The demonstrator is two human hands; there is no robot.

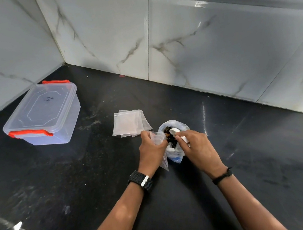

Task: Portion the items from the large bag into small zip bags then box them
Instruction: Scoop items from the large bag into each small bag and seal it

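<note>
The left hand [152,149] pinches a small zip bag [159,144] hanging just left of the large bag [174,140], near mid-counter. The right hand [194,146] grips a white scoop [176,133], apparently dipped in the dark contents. Spare zip bags [128,123] lie behind; the lidded box [43,114] sits well apart toward the counter's [97,178] left corner.

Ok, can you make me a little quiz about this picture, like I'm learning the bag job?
1. True or false: the clear box has its lid on.
2. What does the left hand hold? A) a small zip bag B) the box C) nothing
3. Fill in: the right hand holds a white ___ over the large bag.

Key: 1 true. 2 A, the small zip bag. 3 scoop. Spare zip bags lie on the counter.
</note>
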